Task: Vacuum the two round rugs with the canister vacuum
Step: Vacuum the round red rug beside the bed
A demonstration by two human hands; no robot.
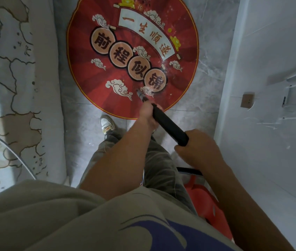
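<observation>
1. Head view: left hand (148,117) curls its grip round the black wand (169,124); right hand (196,144) clasps its near end.
2. Wand tip sits on the red round rug (82,55), toward its near edge.

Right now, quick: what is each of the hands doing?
Left hand: closed, gripping the black vacuum wand near its front end.
Right hand: closed, gripping the same wand at its rear end.

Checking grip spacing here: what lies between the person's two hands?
Head view: a bare stretch of the black vacuum wand runs between the left hand, nearer the red rug, and the right hand; both grip it.
</observation>
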